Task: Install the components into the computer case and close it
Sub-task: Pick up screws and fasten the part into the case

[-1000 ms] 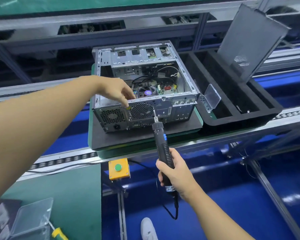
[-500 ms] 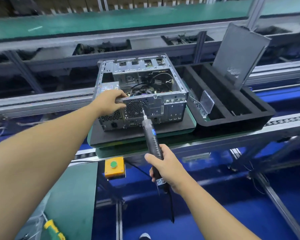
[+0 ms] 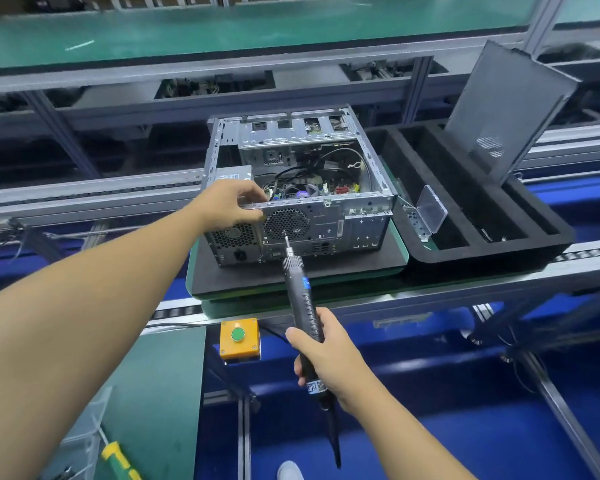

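Computer case (image 3: 329, 226) lies on its side with the open side up, on a black mat (image 3: 326, 270) on the conveyor line, its rear panel facing the person. Inside it are loose cables, a board and a grey power supply (image 3: 234, 173) at the left. The left hand (image 3: 229, 202) is closed over the top rim of the rear panel near the left corner, fingers curled over the edge above the round fan grille (image 3: 286, 221). The right hand (image 3: 326, 351) is wrapped tightly round the lower barrel of a black electric screwdriver (image 3: 300, 296), which points up and away; its bit meets the rear panel at the lower edge of the grille.

Just right of the mat sits a black foam tray (image 3: 499, 252) with long slots. A grey side panel (image 3: 506, 109) stands tilted in the far right slot. A clear plastic piece (image 3: 430, 209) stands at the tray's left edge. Something small lies in a middle slot, too small to tell.

Nearer, a yellow button box (image 3: 239, 337) hangs under the line.
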